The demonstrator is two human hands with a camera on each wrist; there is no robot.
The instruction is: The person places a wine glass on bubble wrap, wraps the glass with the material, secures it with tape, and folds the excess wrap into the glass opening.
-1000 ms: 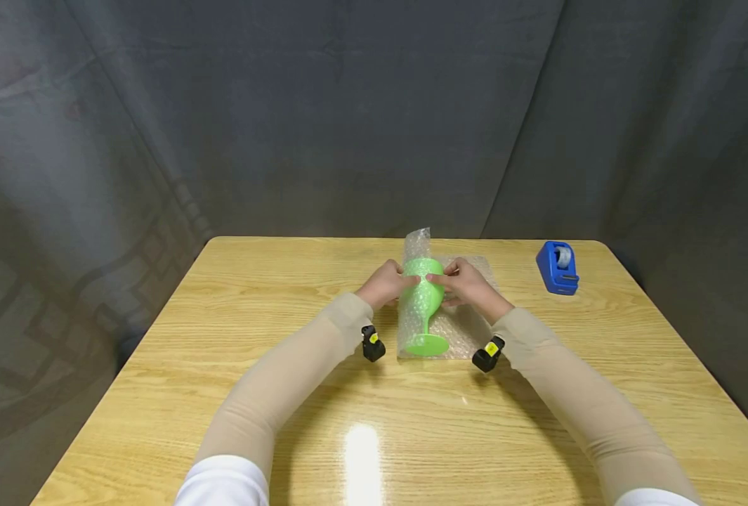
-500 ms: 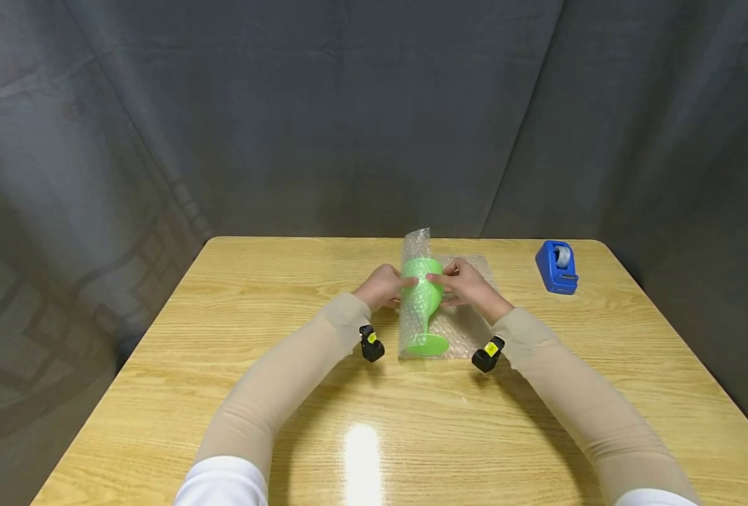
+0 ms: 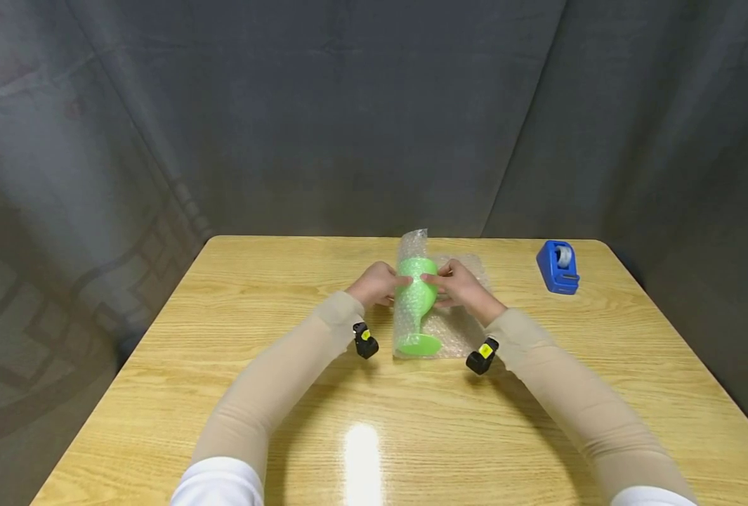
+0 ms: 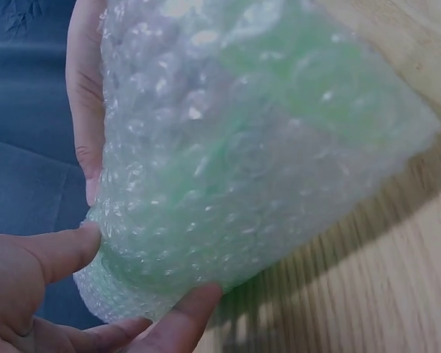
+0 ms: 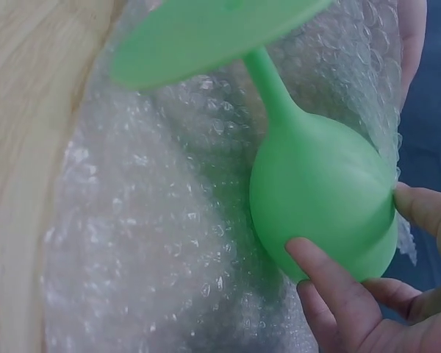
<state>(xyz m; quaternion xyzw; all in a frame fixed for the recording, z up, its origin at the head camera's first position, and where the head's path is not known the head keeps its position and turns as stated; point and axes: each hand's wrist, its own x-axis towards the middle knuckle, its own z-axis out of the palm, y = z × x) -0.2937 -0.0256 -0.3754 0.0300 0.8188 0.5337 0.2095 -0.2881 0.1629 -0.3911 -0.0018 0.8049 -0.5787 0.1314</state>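
Note:
A light green goblet (image 3: 428, 299) lies on its side on a sheet of bubble wrap (image 3: 456, 330), its foot toward me. One side of the wrap is folded up over the goblet's left half. With thumb and fingers my left hand (image 3: 376, 283) grips the wrapped bowl from the left; in the left wrist view its fingertips press the bubble wrap (image 4: 184, 169). From the right, my right hand (image 3: 465, 287) holds the bowl, its thumb at the edge of the folded wrap. The right wrist view shows its fingers against the bare green bowl (image 5: 323, 191).
A blue tape dispenser (image 3: 558, 268) with a roll of clear tape stands at the back right of the wooden table (image 3: 272, 281). A dark curtain (image 3: 361, 126) hangs behind the table's back edge.
Both hands have shifted slightly to the left, and the goblet with the folded bubble wrap has moved left with them. The tape dispenser stays where it was.

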